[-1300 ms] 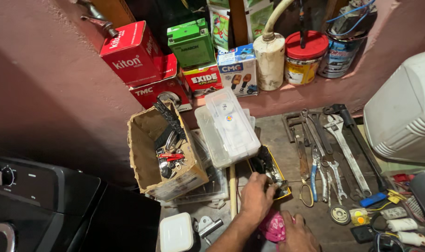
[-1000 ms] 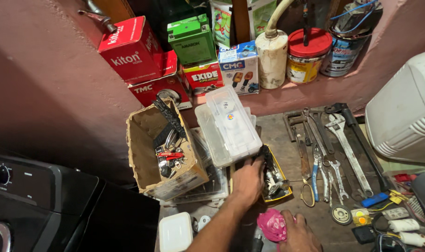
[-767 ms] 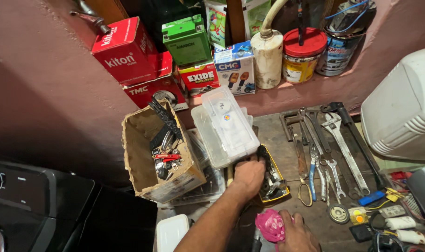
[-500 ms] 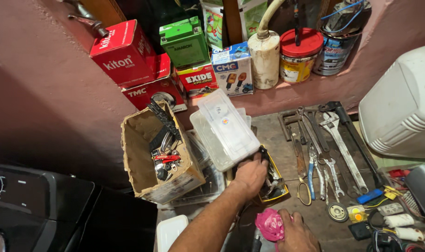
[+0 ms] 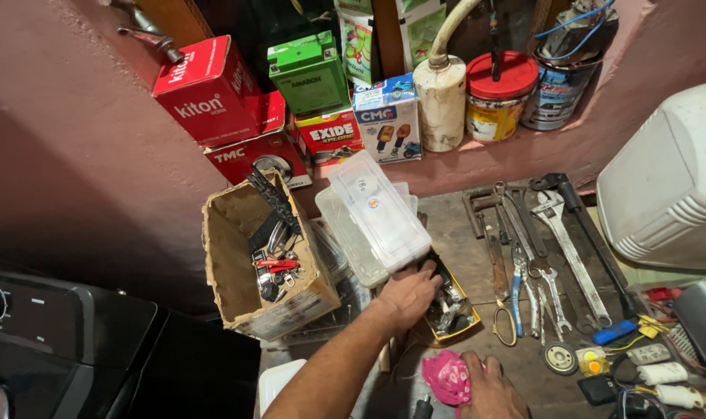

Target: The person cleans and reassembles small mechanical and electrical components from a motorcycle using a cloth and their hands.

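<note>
Head view cuts off the right hand (image 5: 488, 388) at the bottom edge; its fingers close on a pink cloth (image 5: 447, 377), palm hidden. Beyond, the left hand (image 5: 407, 293) grips the near end of a clear plastic box (image 5: 378, 208), fingertips tucked under and out of sight. Just right of them, a yellow tray (image 5: 452, 310) of small metal parts is hard to make out.

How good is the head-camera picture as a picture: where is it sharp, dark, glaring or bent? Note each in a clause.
Head view: sharp on the wrenches and the left hand at the clear plastic box; dim at the lower left around the black appliance; mild glare on the box lid and the white casing; wide-angle bending tilts the cartons at the top edge; the right hand is cropped.
</note>
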